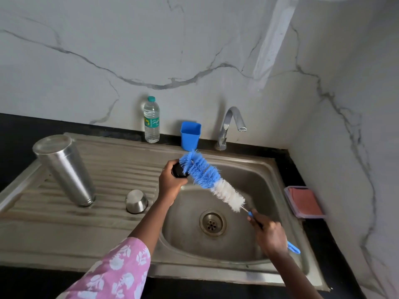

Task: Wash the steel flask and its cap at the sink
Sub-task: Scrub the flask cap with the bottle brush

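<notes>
A: Entry, head view. Where is the flask (64, 169)?

B: On the drainboard (112, 169), left of the sink (261, 180). It stands mouth down, base up, and leans in this wide-angle view. No hand is on it.

A: And the cap (178, 171)?

B: It is black and held over the basin's back left corner. The left hand (171, 180) grips it with the fingers curled round it, hiding most of it.

A: Right hand (269, 236)?

B: Closed round the brush (207, 178) handle, over the basin's right side. The blue handle end sticks out below the hand.

A: Brush position?

B: It runs diagonally, with white bristles near the handle and blue bristles toward the tip. The blue end lies against the cap. Whether the bristles go inside it, I cannot tell.

A: Other items?

B: A small steel cup (136, 201) sits upside down on the drainboard, between the flask and the basin. A water bottle (151, 119) and a blue tub (190, 134) stand at the back wall, left of the tap (228, 126). A pink tray (304, 201) holding something red sits right of the sink. The drain (212, 222) is uncovered. No water is visible from the tap.
</notes>
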